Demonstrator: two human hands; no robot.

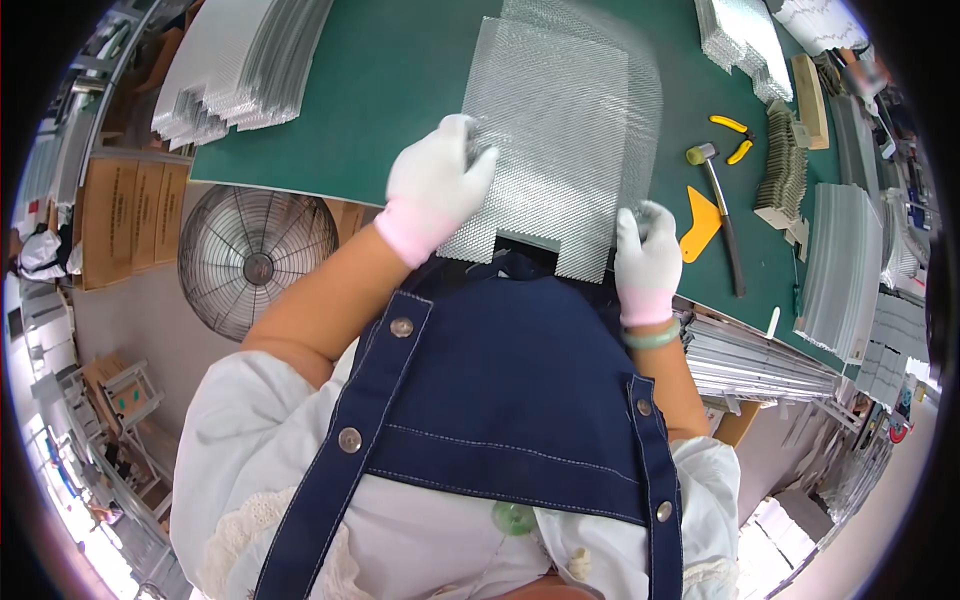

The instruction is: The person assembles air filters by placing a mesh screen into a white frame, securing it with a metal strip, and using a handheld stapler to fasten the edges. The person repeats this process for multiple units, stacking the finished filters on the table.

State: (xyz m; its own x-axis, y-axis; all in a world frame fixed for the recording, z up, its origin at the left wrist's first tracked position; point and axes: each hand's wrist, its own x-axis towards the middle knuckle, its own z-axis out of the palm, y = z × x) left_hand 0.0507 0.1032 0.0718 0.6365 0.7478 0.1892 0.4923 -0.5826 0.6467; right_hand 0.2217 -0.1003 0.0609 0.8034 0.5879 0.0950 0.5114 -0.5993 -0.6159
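Both my hands wear white gloves with pink cuffs. My left hand [435, 185] grips the left edge of a silver metal mesh sheet [560, 130] that lies on the green table [390, 80]. At the sheet's near right corner my right hand [648, 262] pinches the mesh, which hangs a little over the table's front edge. The sheet looks like two or more layers, slightly offset.
A stack of mesh sheets [240, 65] lies at the far left. To the right are an orange scraper [702, 222], a mallet [722, 215], yellow-handled pliers [735, 138] and more metal stacks [840, 270]. A floor fan [257, 260] stands below left.
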